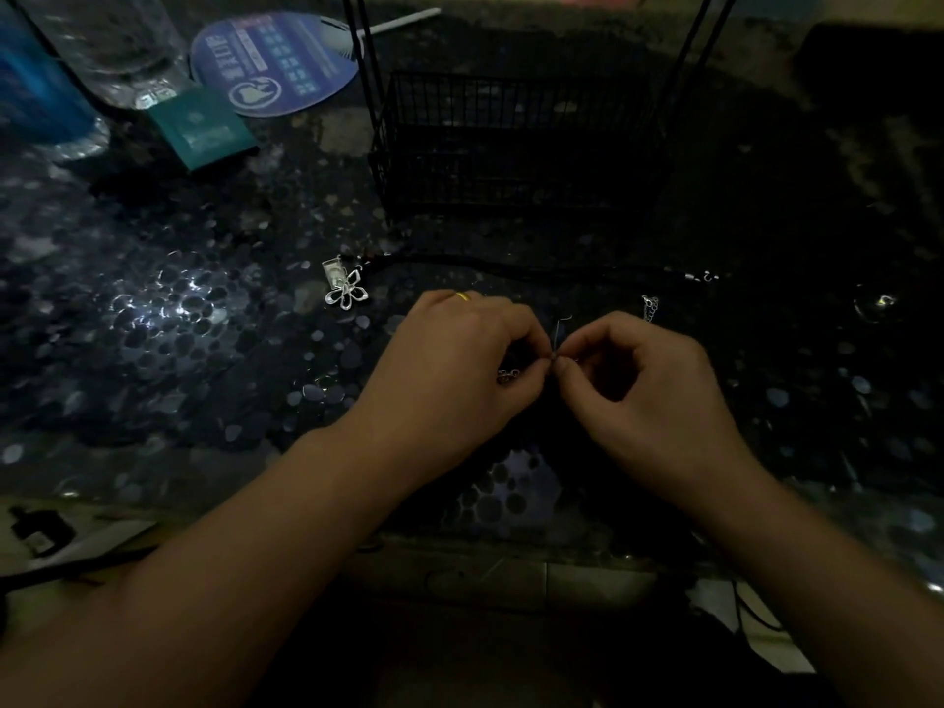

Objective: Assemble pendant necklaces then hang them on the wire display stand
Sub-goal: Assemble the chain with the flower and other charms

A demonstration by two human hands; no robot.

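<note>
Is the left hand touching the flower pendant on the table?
Apart. The head view shows the flower pendant lying on the table beyond the left hand, with dark tabletop plainly between them.

Flower pendant (pixel 347 294): we note a silver open-petal outline, lying flat on the tabletop (pixel 153 319), touching a small clear packet (pixel 333 272).
Black cord (pixel 536 270): we see it stretched along the tabletop, metal clasp end (pixel 697 278) at right.
Silver chain (pixel 650 304): short length, lying near the cord's right end.
Wire display stand (pixel 511 145): black, upright, behind the cord.
</note>
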